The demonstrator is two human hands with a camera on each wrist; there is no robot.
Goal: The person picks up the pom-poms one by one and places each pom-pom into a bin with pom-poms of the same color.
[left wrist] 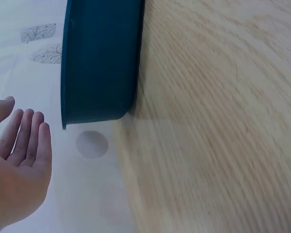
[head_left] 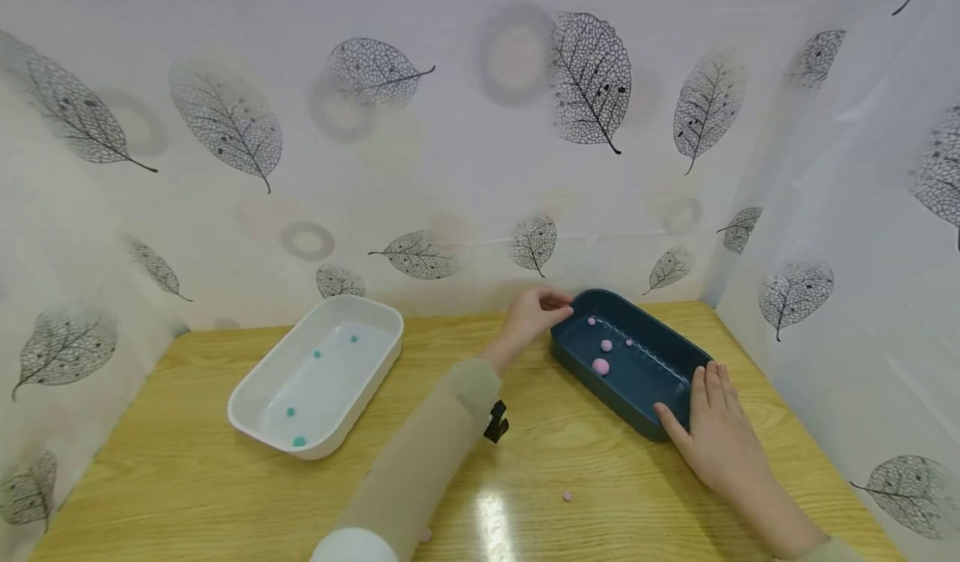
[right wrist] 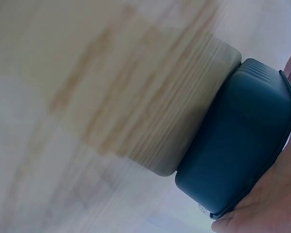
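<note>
A dark blue tray [head_left: 637,353] sits slantwise on the right of the table, with several pink balls [head_left: 601,366] inside. At its far left corner is my left hand [head_left: 528,322], fingers extended and nothing in them. The left wrist view shows that hand [left wrist: 22,170] palm up, a small gap away from the tray's wall [left wrist: 102,63]. My right hand [head_left: 723,433] rests on the near right corner of the tray, its straight fingers over the rim and the thumb spread along the front edge. In the right wrist view, part of this hand [right wrist: 271,199] lies against the tray's rim.
A white tray [head_left: 330,378] with several small green balls [head_left: 299,442] stands on the left of the wooden table [head_left: 465,462]. One small pink piece [head_left: 567,496] lies near the front, another [head_left: 425,535] beside my left sleeve. A leaf-patterned curtain [head_left: 450,170] encloses the back and sides.
</note>
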